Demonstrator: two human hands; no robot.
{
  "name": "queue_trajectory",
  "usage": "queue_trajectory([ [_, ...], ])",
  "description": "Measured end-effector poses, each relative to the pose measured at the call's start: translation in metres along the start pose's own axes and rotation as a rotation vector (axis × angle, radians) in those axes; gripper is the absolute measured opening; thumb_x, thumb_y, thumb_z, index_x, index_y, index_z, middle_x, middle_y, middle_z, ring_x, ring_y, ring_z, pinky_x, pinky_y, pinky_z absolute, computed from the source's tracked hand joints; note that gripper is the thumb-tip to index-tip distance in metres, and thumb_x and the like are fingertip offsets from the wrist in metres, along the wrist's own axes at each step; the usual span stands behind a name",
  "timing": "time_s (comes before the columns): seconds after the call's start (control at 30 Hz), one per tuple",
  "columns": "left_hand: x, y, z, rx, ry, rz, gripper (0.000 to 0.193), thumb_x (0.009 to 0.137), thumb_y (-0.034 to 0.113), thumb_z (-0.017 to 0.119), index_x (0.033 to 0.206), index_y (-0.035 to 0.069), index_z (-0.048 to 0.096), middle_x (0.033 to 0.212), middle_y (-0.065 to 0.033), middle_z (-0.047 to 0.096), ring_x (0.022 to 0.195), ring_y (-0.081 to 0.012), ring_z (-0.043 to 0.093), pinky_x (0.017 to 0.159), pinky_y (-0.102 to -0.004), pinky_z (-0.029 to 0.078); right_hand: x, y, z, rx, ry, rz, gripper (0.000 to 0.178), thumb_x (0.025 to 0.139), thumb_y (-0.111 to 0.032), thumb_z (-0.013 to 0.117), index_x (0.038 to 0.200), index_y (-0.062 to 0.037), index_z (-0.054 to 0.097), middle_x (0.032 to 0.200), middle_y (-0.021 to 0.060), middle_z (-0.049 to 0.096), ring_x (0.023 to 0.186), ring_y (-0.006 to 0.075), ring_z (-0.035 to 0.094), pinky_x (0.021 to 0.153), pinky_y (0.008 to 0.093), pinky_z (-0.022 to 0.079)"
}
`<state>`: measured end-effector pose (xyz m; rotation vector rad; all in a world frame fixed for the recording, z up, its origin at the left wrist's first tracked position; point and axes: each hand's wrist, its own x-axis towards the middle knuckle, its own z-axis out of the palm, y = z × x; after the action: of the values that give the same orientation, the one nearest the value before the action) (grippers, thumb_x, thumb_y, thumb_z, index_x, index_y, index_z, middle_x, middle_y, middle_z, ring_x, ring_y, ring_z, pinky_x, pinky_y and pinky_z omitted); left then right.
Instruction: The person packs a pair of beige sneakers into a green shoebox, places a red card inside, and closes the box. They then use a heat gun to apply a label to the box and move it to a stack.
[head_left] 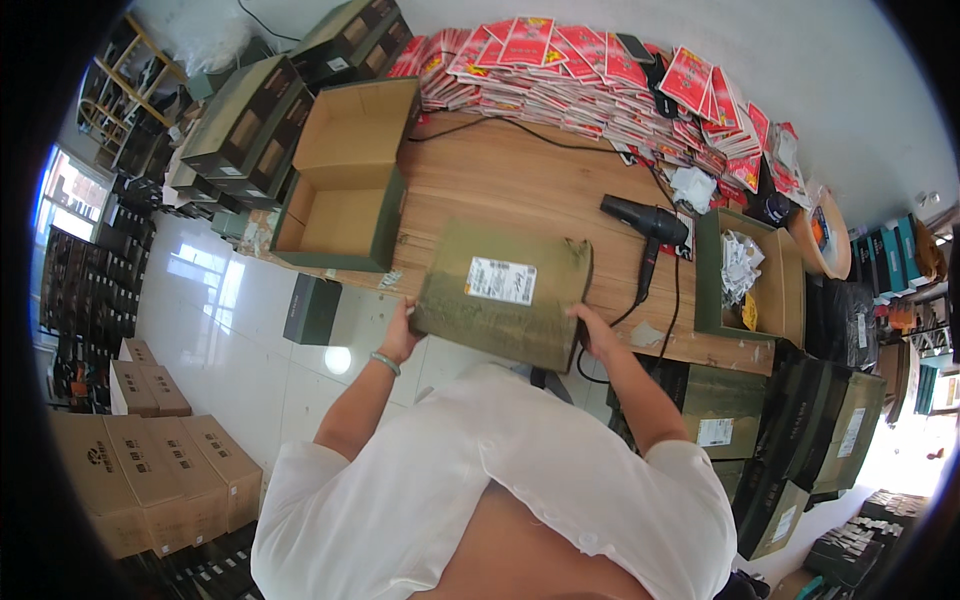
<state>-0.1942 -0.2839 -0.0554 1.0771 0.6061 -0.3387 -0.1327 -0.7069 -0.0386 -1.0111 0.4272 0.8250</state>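
A flat olive-green box (460, 320) with a white label on top is held level between my two hands, over the table's near edge. My left hand (402, 332) grips its near left corner, and a bracelet circles that wrist. At the near right side my right hand (594, 330) is closed on the box's edge. The fingers under the box are hidden. To the left stands an open green shoebox (340, 215), brown and bare inside, its lid tipped back. Right of the held box, a black hair dryer (645, 225) lies on the table.
Piles of red-and-white printed packets (560, 90) line the back of the wooden table (480, 165). An open box with crumpled paper (745, 270) sits at the right. Green boxes (250, 120) are stacked at the left. Brown cartons (150, 470) stand on the floor. The dryer's cable crosses the table.
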Motion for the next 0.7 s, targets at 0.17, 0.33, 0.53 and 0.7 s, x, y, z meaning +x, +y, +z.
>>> queue_trajectory([
  [0.17,0.055,0.034,0.037,0.178,0.119,0.062,0.060,0.101,0.059,0.030,0.142,0.019,0.047,0.133,-0.0034,0.056,0.121,-0.0228,0.048,0.104,-0.0456,0.036,0.052,-0.069,-0.008,-0.091,0.030,-0.040,0.068,0.086,-0.034,0.065,0.142,-0.0031,0.042,0.139,0.0116,0.048,0.126,0.0271,0.046,0.105,0.0379,0.038],
  [0.33,0.112,0.057,0.046,0.275,0.116,-0.049,0.066,0.099,0.064,0.029,0.143,0.019,0.046,0.135,-0.0025,0.056,0.123,-0.0222,0.048,0.104,-0.0443,0.036,0.088,-0.076,-0.017,0.011,0.160,-0.208,0.079,0.087,-0.046,0.069,0.145,-0.0006,0.037,0.139,0.0149,0.048,0.127,0.0284,0.046,0.109,0.0390,0.035],
  [0.53,0.116,0.082,0.064,0.361,0.016,-0.247,0.067,0.099,0.065,0.032,0.143,0.018,0.048,0.140,-0.0015,0.054,0.124,-0.0191,0.050,0.104,-0.0398,0.037,0.076,-0.075,-0.045,-0.055,0.265,-0.138,0.085,0.089,-0.064,0.057,0.145,-0.0031,0.037,0.137,0.0139,0.051,0.125,0.0276,0.048,0.107,0.0400,0.037],
  [0.7,0.084,0.166,0.072,0.291,-0.155,-0.194,0.066,0.100,0.058,0.042,0.141,0.008,0.050,0.141,-0.0065,0.054,0.122,-0.0193,0.053,0.105,-0.0344,0.038,0.009,-0.144,0.016,-0.017,0.350,-0.203,0.099,0.088,-0.078,0.040,0.153,-0.0050,0.027,0.149,0.0156,0.042,0.133,0.0282,0.044,0.112,0.0414,0.031],
])
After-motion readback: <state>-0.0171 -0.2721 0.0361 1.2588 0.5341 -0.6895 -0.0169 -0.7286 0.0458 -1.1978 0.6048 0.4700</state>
